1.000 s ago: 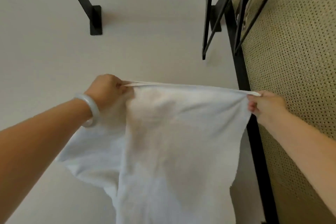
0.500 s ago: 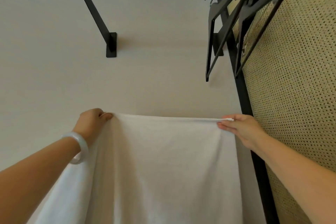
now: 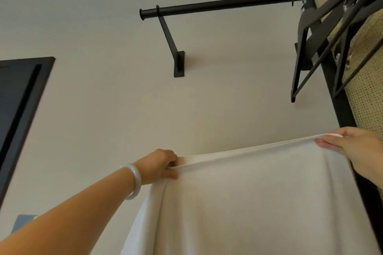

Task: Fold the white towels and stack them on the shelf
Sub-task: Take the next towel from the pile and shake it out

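A white towel point(image 3: 248, 203) hangs spread in front of me, its top edge stretched between both hands. My left hand point(image 3: 160, 166), with a pale bangle on the wrist, grips the towel's top left corner with curled fingers. My right hand point(image 3: 356, 147) pinches the top right corner, held a little higher than the left. The towel's lower part runs out of the frame at the bottom. No shelf is in view.
A black clothes rail point(image 3: 228, 4) on a wall bracket point(image 3: 178, 64) juts out above. Dark hangers point(image 3: 323, 33) dangle at its right end, by a black post point(image 3: 339, 109) and a woven cane panel point(image 3: 369, 89). A dark framed screen point(image 3: 18, 109) is at left.
The towel has been pulled flat and taut between my hands. The view has swung up and left, bringing the rail and the dark screen into sight.
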Demonstrator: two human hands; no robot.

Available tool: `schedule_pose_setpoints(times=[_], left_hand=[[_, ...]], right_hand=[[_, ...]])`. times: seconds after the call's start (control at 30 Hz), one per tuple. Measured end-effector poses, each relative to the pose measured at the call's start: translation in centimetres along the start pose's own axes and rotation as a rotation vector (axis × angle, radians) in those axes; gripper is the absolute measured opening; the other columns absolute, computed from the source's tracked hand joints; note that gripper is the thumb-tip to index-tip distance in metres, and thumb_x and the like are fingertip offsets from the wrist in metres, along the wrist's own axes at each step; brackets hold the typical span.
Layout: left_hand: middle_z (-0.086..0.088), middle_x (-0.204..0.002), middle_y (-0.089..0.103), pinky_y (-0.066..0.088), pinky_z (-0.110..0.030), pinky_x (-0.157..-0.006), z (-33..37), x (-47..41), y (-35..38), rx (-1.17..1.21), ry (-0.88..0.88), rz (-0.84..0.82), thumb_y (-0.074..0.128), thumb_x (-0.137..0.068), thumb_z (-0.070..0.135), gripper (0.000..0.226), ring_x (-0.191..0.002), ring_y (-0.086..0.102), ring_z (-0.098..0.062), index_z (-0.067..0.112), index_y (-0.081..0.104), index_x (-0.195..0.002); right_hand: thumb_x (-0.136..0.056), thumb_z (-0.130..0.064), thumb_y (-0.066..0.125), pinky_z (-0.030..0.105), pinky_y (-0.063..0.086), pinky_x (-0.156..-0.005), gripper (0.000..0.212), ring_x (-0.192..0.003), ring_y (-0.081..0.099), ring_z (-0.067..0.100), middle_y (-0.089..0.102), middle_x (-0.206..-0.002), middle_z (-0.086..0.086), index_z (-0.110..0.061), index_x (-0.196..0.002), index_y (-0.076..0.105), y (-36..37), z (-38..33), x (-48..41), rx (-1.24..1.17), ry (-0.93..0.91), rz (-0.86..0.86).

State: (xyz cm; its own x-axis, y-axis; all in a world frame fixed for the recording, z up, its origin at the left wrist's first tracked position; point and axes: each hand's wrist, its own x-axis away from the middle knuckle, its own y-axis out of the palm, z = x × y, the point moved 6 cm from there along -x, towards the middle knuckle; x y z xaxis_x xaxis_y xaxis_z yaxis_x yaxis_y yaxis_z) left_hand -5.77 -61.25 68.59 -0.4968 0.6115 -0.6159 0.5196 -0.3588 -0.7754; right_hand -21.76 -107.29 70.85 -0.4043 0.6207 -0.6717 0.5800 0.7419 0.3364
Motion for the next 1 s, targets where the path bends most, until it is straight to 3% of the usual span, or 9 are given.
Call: schedule_pose_setpoints(times=[0.17, 0.27, 0.3, 0.37, 0.53, 0.6, 0.73, 0.9, 1.0], left_hand=[[0.005, -0.091, 0.051, 0.032, -0.020, -0.068, 0.7, 0.4, -1.6, 0.048, 0.051, 0.280, 0.057, -0.097, 0.029, 0.017, -0.081, 0.051, -0.016, 0.015, 0.058, -0.088], [0.002, -0.098, 0.050, 0.037, -0.023, -0.078, 0.9, 1.3, 3.9, -0.043, -0.039, 0.006, 0.052, -0.099, 0.027, 0.017, -0.093, 0.054, -0.020, 0.011, 0.059, -0.098], [0.003, -0.098, 0.050, 0.038, -0.024, -0.077, 0.9, 1.5, 5.3, -0.058, -0.070, -0.046, 0.050, -0.100, 0.027, 0.016, -0.092, 0.054, -0.019, 0.013, 0.057, -0.094], [0.004, -0.094, 0.050, 0.035, -0.024, -0.073, 0.8, 1.3, 4.7, -0.052, -0.128, 0.018, 0.050, -0.099, 0.027, 0.016, -0.087, 0.052, -0.018, 0.019, 0.050, -0.085], [0.002, -0.074, 0.050, 0.032, -0.025, -0.059, 1.0, -2.1, -3.4, 0.117, -0.174, 0.424, 0.056, -0.095, 0.018, 0.028, -0.069, 0.049, -0.018, 0.016, 0.044, -0.070], [0.002, -0.072, 0.053, 0.030, -0.018, -0.055, 1.3, -3.2, -4.3, 0.197, -0.185, 0.375, 0.059, -0.092, 0.017, 0.025, -0.065, 0.046, -0.013, 0.013, 0.051, -0.069], [0.002, -0.069, 0.052, 0.031, -0.025, -0.055, 1.5, -2.9, -3.2, 0.252, -0.220, 0.248, 0.063, -0.093, 0.021, 0.029, -0.063, 0.043, -0.012, 0.014, 0.053, -0.066], [0.001, -0.064, 0.052, 0.033, -0.026, -0.055, 0.6, -2.2, -5.2, 0.208, -0.173, 0.365, 0.065, -0.092, 0.022, 0.032, -0.062, 0.044, -0.015, 0.014, 0.052, -0.064], [0.006, -0.056, 0.057, 0.037, -0.029, -0.055, -1.0, -2.8, -9.0, 0.210, -0.104, 0.509, 0.072, -0.086, 0.029, 0.029, -0.059, 0.052, -0.014, 0.024, 0.059, -0.061]], right_hand=[[-0.084, 0.003, 0.069, 0.015, 0.056, -0.065, 0.007, -0.069, 0.074, 0.014, 0.068, -0.094, 0.021, 0.000, -0.087, 0.064, -0.1, -3.5, -0.4, -0.034, -0.089, 0.034], [-0.085, 0.008, 0.067, 0.015, 0.057, -0.063, 0.011, -0.063, 0.073, 0.014, 0.066, -0.088, 0.020, 0.008, -0.095, 0.062, -0.3, -3.2, 0.9, 0.010, -0.073, 0.026], [-0.086, 0.009, 0.067, 0.015, 0.058, -0.063, 0.014, -0.063, 0.073, 0.014, 0.066, -0.087, 0.020, 0.008, -0.098, 0.062, -0.4, -2.7, 1.4, 0.035, -0.060, 0.022], [-0.085, 0.009, 0.068, 0.017, 0.059, -0.066, 0.014, -0.068, 0.073, 0.018, 0.068, -0.088, 0.020, 0.009, -0.099, 0.063, -0.8, -1.9, 2.0, 0.062, -0.040, 0.029], [-0.085, 0.004, 0.070, 0.018, 0.059, -0.073, 0.012, -0.076, 0.075, 0.014, 0.073, -0.091, 0.013, -0.008, -0.086, 0.066, -2.5, -2.7, 1.1, -0.010, -0.088, 0.129], [-0.085, 0.004, 0.071, 0.022, 0.059, -0.075, 0.013, -0.079, 0.075, 0.017, 0.073, -0.094, 0.016, -0.008, -0.086, 0.065, -3.5, -2.1, 1.0, 0.023, -0.058, 0.155], [-0.079, 0.005, 0.075, 0.027, 0.060, -0.069, 0.015, -0.087, 0.072, 0.031, 0.071, -0.096, 0.023, -0.003, -0.088, 0.066, -5.0, 0.4, 2.0, 0.112, 0.034, 0.160], [-0.086, 0.004, 0.070, 0.024, 0.061, -0.069, 0.008, -0.075, 0.075, 0.022, 0.074, -0.088, 0.018, -0.002, -0.090, 0.066, -3.9, -1.6, 1.8, 0.094, -0.015, 0.096], [-0.089, 0.004, 0.067, 0.021, 0.060, -0.068, 0.007, -0.074, 0.075, 0.021, 0.073, -0.085, 0.016, -0.002, -0.090, 0.065, -2.9, -5.2, 0.8, -0.005, -0.096, 0.098]])
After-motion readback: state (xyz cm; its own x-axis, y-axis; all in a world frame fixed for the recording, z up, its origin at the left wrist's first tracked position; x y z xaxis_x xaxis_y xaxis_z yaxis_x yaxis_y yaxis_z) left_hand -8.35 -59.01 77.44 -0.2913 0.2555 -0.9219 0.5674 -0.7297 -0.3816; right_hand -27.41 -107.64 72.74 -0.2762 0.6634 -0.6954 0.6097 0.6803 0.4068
